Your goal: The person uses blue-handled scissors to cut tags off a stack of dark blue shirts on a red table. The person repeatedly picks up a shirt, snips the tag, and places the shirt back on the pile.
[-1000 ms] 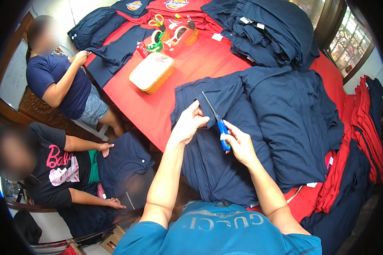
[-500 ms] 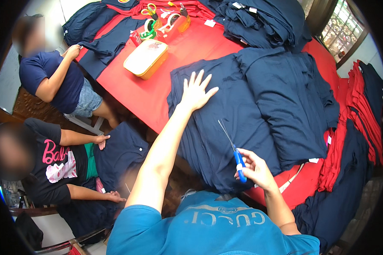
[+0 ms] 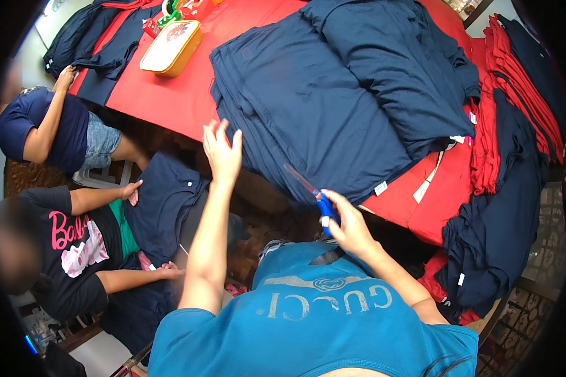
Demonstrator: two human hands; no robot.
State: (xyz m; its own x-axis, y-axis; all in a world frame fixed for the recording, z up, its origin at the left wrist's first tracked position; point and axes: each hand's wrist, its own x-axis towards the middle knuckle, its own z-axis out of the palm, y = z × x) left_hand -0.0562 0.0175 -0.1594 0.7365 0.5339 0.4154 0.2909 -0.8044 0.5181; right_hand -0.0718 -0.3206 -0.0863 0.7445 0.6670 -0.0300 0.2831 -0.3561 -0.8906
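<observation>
your right hand [image 3: 349,226] grips blue-handled scissors [image 3: 314,198], blades pointing up-left over the near edge of a navy shirt stack [image 3: 321,107] on the red table [image 3: 163,94]. your left hand [image 3: 222,149] is raised, fingers spread, empty, just left of the stack. 2 other ppl sit at left w/ navy shirts.

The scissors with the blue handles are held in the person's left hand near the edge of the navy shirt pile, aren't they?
Not quite: the head view shows the scissors in the right hand, not the left. The left hand is open and empty, raised by the edge of the navy shirt pile.
</observation>
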